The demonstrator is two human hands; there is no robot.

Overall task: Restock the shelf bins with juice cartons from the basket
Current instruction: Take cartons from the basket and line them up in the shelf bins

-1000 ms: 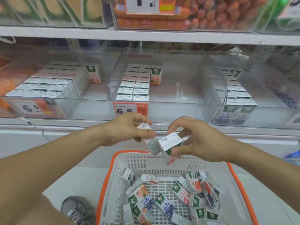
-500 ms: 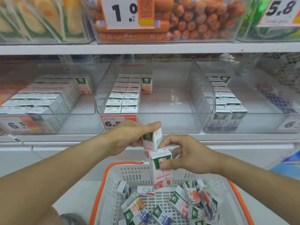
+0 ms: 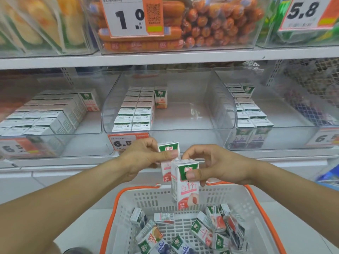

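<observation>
Middle clear bin [image 3: 222,114] open on top, right two-thirds of its floor bare, two rows of juice cartons [image 3: 134,110] packed along its left wall, upper shelf [image 3: 165,58] overhanging the rear, left bin [image 3: 88,131] nearly filled with cartons, basket [image 3: 256,198] directly below the hands

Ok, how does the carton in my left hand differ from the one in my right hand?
The left hand's carton sits higher and farther back, half hidden; the right hand's carton is in front, with its face fully showing. The left hand lays its thumb across the green top band of its carton; the right hand pinches its carton near the top, leaving the body hanging over the basket. Both stand upright, white with green tops and pink peach print.
</observation>
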